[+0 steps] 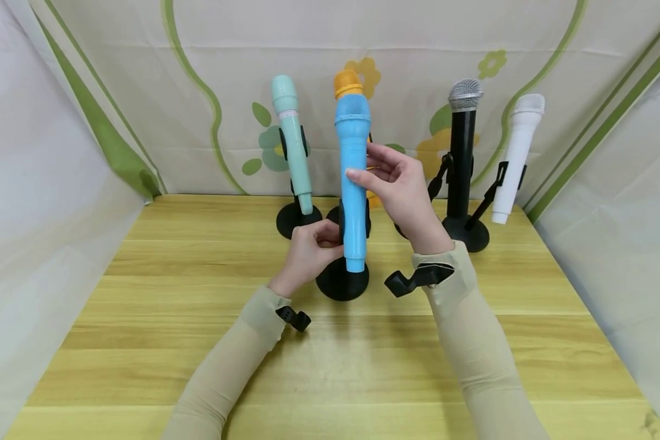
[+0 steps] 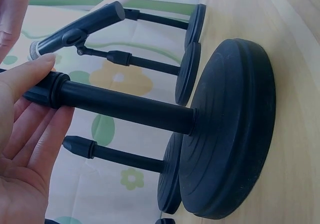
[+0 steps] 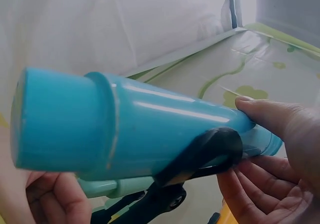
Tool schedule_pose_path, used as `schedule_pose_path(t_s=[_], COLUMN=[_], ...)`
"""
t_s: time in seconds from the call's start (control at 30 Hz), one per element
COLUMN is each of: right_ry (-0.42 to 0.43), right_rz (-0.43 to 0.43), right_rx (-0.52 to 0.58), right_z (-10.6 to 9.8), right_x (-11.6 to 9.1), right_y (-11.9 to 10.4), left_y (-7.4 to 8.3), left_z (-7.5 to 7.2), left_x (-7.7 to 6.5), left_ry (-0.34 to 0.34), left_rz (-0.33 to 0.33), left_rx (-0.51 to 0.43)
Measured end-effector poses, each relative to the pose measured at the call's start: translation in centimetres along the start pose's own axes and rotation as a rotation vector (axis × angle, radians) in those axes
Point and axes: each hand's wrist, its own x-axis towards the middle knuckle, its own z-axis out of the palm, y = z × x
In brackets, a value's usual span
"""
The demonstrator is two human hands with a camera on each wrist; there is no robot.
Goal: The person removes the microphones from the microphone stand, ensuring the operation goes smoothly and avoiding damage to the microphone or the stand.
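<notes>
A light blue microphone stands nearly upright in the black clip of a desk stand with a round base. My right hand holds its body between thumb and fingers, below the mesh head. Lower down, my left hand grips the stand at the collar on top of its pole. In the left wrist view, the base rests flat on the table. Directly behind the blue microphone is an orange microphone, mostly hidden.
A mint green microphone leans in its stand at the left. Off to the right, a black microphone with a silver head and a white microphone sit in stands. Behind them hangs a flowered curtain along the wooden table's back edge.
</notes>
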Motion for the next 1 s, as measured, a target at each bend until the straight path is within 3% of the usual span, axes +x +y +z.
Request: schedule_pose_path(t_s=[0.23,0.67,1.0], right_ry=[0.016,0.009,-0.033], right_rz=[0.033,0.107,0.065], right_rx=[0.013,-0.003,-0.008], right_z=[0.0,-0.1,-0.2], right_x=[0.6,-0.7,-2.7], right_y=[-0.3,0.2,0.5], left_y=[0.2,-0.3,-0.1], left_z=[0.0,0.0,0.0], left_x=[0.0,-0.1,-0.1], left_ry=[-0.016,-0.018,-0.005], left_rz=[-0.034,-0.036,-0.049], left_rx=[-0.027,-0.041,-0.066])
